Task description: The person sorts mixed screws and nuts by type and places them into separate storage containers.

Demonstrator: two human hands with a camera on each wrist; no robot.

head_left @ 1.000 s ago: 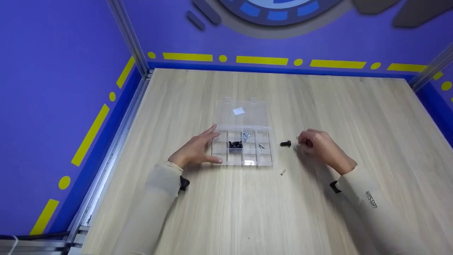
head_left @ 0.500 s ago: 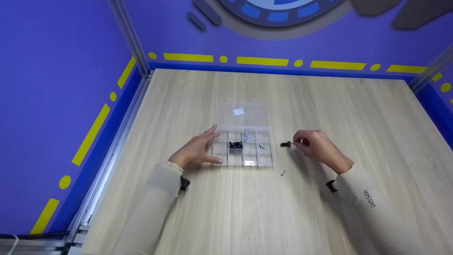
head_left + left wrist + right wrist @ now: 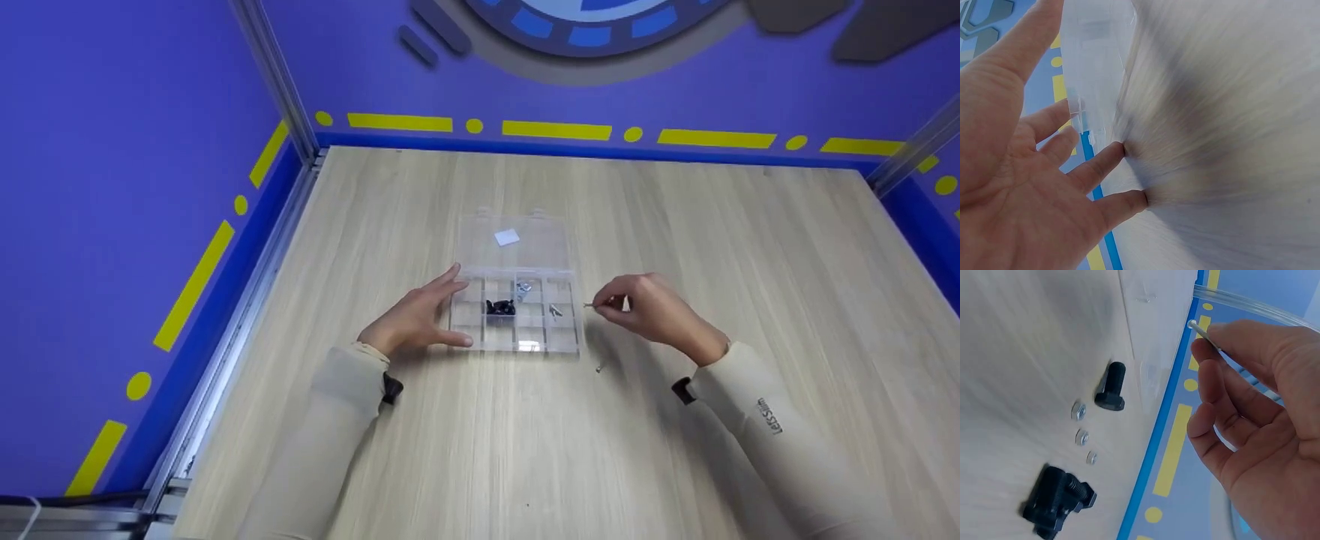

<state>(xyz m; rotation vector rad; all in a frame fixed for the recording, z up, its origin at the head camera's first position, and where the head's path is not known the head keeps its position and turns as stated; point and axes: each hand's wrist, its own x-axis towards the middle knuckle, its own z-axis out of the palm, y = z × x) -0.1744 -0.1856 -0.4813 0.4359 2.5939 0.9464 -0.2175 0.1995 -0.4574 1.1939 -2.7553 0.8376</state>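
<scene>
A clear compartment box [image 3: 529,350] lies with its lid laid back on the wooden table. My left hand [image 3: 411,319] spans its left side, thumb and fingers spread and straight at the edge. My right hand [image 3: 651,309], just right of the box, pinches a small silver screw [image 3: 1203,334] between thumb and index finger, its head pointing out toward the box. Inside the box, one compartment has black screws [image 3: 500,307], another silver screws [image 3: 555,310], and a third shiny metal pieces [image 3: 523,287].
In the right wrist view a black bolt [image 3: 1111,387], three silver nuts [image 3: 1082,437] and a cluster of black bolts [image 3: 1053,498] lie on the table. Another small silver screw [image 3: 598,368] lies in front of the box's right corner. A white label [image 3: 507,238] shows at the lid.
My right hand has picked up the silver screw and moved left to the box's right edge, now covering the black bolt in the head view. My left hand stays where it was.
</scene>
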